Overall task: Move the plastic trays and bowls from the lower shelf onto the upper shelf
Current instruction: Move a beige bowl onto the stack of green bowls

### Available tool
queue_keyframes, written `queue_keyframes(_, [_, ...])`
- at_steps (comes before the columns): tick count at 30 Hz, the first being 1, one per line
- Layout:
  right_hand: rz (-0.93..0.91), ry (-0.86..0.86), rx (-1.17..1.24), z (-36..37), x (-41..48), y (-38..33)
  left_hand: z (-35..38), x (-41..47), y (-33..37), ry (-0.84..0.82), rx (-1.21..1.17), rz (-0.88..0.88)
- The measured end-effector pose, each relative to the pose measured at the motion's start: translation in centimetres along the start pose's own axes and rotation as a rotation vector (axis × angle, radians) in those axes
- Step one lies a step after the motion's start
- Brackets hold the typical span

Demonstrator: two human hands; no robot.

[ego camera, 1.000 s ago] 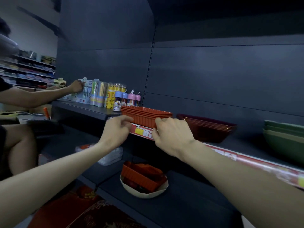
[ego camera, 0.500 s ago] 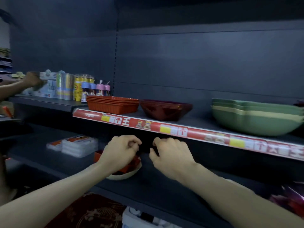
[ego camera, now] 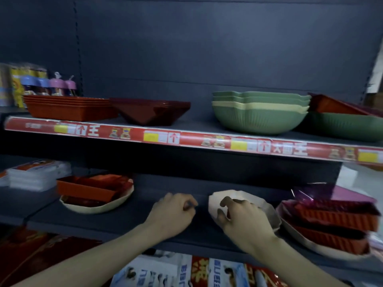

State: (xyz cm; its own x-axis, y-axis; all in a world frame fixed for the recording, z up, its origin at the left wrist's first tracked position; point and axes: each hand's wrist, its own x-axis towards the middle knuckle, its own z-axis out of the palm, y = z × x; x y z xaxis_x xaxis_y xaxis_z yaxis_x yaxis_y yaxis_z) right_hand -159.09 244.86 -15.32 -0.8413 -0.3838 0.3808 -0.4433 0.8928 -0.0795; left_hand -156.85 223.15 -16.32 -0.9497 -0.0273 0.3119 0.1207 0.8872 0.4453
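Take the red price strip (ego camera: 186,139) on the front edge of the dark grey metal upper shelf (ego camera: 196,124) as your marker. Just above it, toward its right, stands a stack of green and cream fluted plastic bowls (ego camera: 259,119). Above its left end there is a stack of orange-red rectangular plastic trays (ego camera: 68,110), touching a stack of dark red square bowls (ego camera: 149,113).

Below the strip runs the dark lower shelf (ego camera: 170,183). Under the strip's right end, a cream bowl piled with red ribbed trays and a pink clear tray (ego camera: 331,222) waits. Under its left part sits a cream oval bowl holding orange-red trays (ego camera: 93,195).

Below the strip's middle lies a pale scalloped plastic bowl (ego camera: 238,198). Your right hand (ego camera: 244,222) curls over its near rim, but blur hides whether you have actually grasped it. Your left hand (ego camera: 172,214), just left of that bowl, is clenched on nothing.
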Motion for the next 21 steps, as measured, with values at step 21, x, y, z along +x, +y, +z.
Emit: queue_keyframes(21, [0.524,-0.087,0.212,8.5,-4.4,9.4,13.4,3.9,-0.1,-0.073,-0.265,-0.130])
